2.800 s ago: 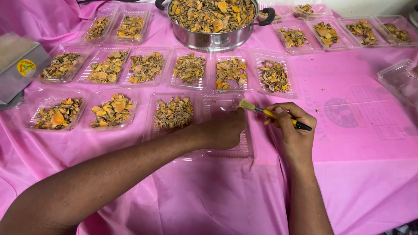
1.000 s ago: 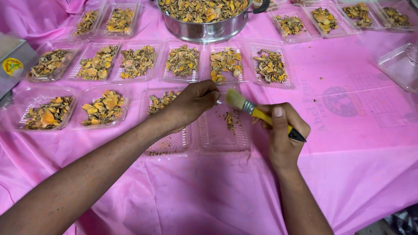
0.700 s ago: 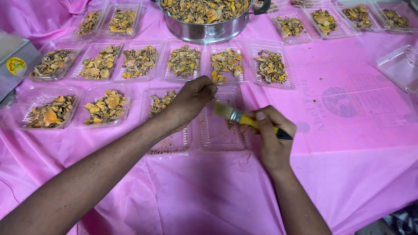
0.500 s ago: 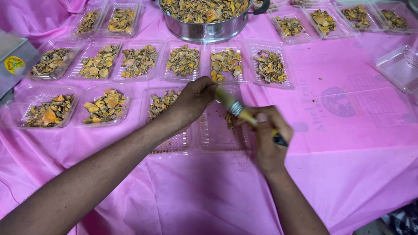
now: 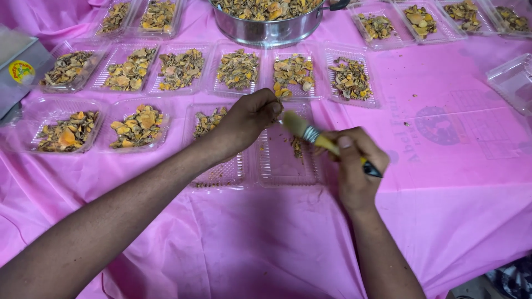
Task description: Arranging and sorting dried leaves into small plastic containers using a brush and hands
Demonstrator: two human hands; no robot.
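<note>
Brush point(image 5: 318, 139) swung from right toward left hand point(image 5: 249, 117), bristles now beside fingertips.

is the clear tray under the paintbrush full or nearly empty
Nearly empty. The clear tray under the paintbrush holds only a few scraps near its middle, and its ribbed bottom shows through.

This looks like a small food-packing setup, home-style rather than industrial. A pink plastic sheet point(image 5: 443, 210) covers the whole table, and rows of clear plastic trays point(image 5: 133, 67) filled with dried yellow-brown slices run across it beyond the fingers point(image 5: 354, 145) that grip a brush point(image 5: 310, 134). Further beyond them stands a big steel pot point(image 5: 266, 25) heaped with the same slices. Far off to the fingers' left sits a small boxy device point(image 5: 19, 69).
</note>
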